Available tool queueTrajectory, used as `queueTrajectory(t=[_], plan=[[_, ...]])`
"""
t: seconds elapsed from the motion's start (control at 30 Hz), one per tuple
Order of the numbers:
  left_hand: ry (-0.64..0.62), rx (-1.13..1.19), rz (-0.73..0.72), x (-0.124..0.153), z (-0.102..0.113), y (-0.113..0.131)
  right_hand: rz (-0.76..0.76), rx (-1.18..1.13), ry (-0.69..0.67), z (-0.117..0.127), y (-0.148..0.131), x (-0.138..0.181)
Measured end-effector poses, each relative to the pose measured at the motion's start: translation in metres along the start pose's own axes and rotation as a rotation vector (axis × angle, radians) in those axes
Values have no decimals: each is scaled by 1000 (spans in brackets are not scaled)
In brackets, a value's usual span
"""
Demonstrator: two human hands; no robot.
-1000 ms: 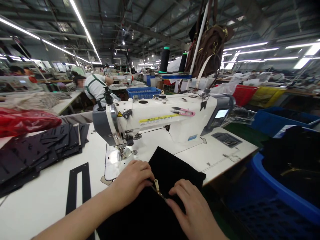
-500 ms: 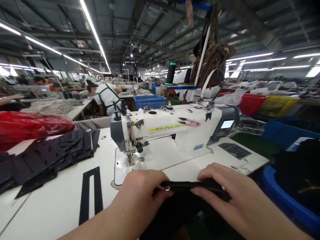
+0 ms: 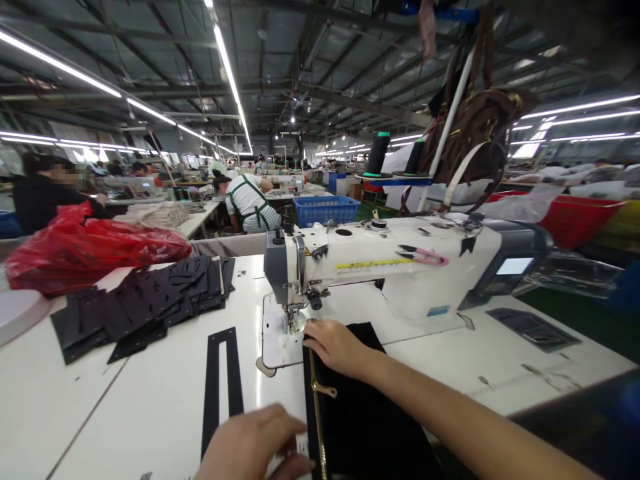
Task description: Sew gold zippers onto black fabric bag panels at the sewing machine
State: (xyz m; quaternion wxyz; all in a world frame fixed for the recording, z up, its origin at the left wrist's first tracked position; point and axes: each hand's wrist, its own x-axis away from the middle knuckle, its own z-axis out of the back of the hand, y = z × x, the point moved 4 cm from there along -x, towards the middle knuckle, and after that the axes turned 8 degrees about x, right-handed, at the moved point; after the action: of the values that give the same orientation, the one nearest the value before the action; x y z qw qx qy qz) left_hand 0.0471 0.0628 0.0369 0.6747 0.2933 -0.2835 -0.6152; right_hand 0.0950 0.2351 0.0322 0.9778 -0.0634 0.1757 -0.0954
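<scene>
A black fabric piece with a gold zipper lies at the front of the sewing machine, its zipper running lengthwise along the left side. The zipper pull points right. My right hand pinches the piece's far left corner, just in front of the presser foot. Low in view, my left hand is slightly blurred beside the zipper edge, its fingers bent and apart; whether the fingertips touch the fabric I cannot tell. A black slotted strip lies left of the machine bed.
Black slotted pieces are piled on the left of the table, beside a red plastic bag. Pink-handled thread snips rest on the machine arm. A blue basket and a co-worker in a white shirt are behind.
The black fabric piece has gone from both hands in front of me onto the machine table. My right hand has moved forward toward the presser foot; my left hand has let go and dropped lower.
</scene>
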Motion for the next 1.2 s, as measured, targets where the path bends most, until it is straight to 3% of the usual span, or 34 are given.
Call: queueTrajectory(t=[0.07,0.1,0.37,0.53,0.67,0.8,1.1,1.2], plan=[[107,-214,-89,-12,12,-3,19,-24,18,-15,-2,-5],[101,-276,-114,-19,13,-4,25,-38,29,-18,-2,-7],[-137,-494,-81,-45,9,-11,-42,-96,60,-23,3,-12],[-219,-541,-61,-55,17,-5,-213,0,27,-2,30,4],[-209,-511,-82,-61,18,-8,-404,85,-14,21,67,33],[-186,-516,-111,-63,18,-10,-548,73,-27,26,84,49],[-84,-534,-102,-66,9,-9,-652,54,6,17,67,65],[-79,-532,-72,-69,6,-10,-649,185,8,14,56,67]])
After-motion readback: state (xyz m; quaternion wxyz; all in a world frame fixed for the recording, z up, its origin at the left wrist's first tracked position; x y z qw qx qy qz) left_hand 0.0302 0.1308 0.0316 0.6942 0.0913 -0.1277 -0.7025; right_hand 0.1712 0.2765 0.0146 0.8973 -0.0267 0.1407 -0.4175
